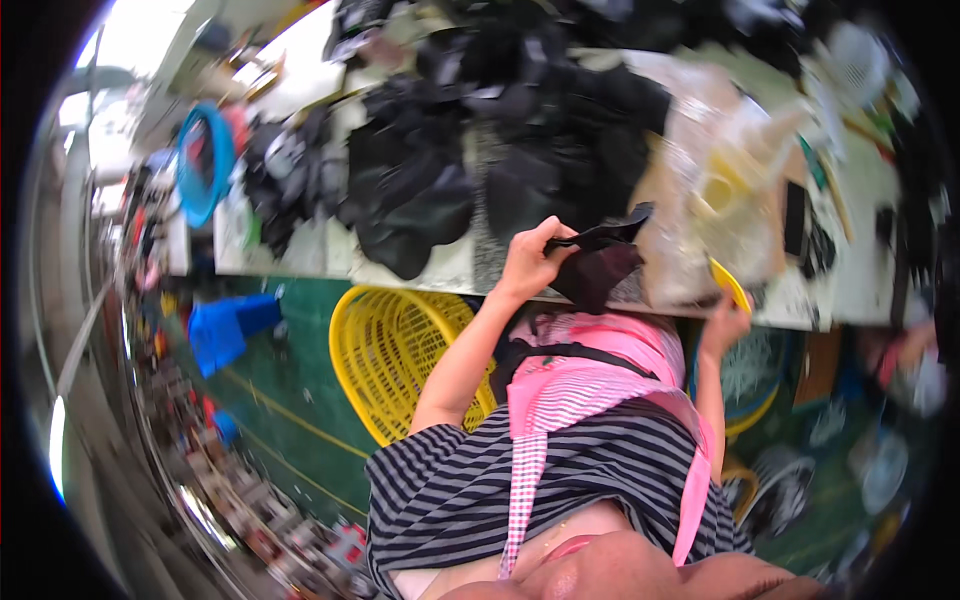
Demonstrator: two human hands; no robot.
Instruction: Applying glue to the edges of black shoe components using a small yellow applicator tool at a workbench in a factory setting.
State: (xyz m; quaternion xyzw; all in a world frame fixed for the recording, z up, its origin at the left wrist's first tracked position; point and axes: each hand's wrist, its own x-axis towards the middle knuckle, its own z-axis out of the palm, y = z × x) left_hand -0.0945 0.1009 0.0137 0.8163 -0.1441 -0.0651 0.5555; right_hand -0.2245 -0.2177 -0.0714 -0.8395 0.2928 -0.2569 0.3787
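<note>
My left hand (535, 262) pinches the upper edge of a dark, flexible sheet piece (600, 265), which hangs down at the table's front edge. Lower and to the right, my right hand (728, 325) is closed around a narrow yellow curved object (730, 284); its kind is not clear. Stacks of black cut sheet pieces (410, 190) lie on the white table (450, 255) beyond my left hand. A pale yellow plastic container (722, 185) rests on crumpled clear plastic (690, 125) and brown board, past my right hand.
At the left stands a yellow slatted basket (345, 350) beside the table, with a blue bin (225, 328) farther left on the green floor (300, 400). A blue round basket (185, 165) is at the table's left end. More baskets stand below right. Equipment lines the far left.
</note>
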